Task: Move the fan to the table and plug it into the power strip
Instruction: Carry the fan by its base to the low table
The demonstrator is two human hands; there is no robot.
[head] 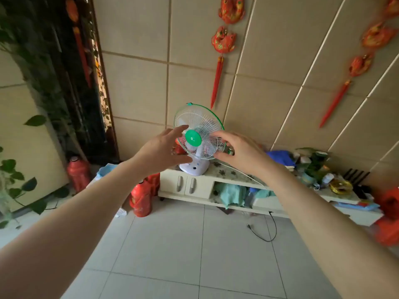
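Left hand (160, 148) stretched forward, fingers spread wide and loosely curved, holding nothing. Overlaps the left rim of the fan's guard in this view; actual contact cannot be told.

Between the two hands, the fan (198, 137): white wire guard with green rim, green hub, white base with buttons. Stands upright on the left end of a low white cabinet (172, 180), against the tiled wall. A white cord (241, 172) trails from its base rightward along the cabinet top.

Right hand (239, 151) also reaching out, fingers apart and bent into a claw, thumb underneath, empty. Sits in front of the guard's lower right edge; touching or just short cannot be told.

Both hands well apart from each other, framing the fan at about the level of its hub.

Farther right, clutter on the cabinet top, and a black cable (266, 230) lying loose on the floor tiles in front of the cabinet.
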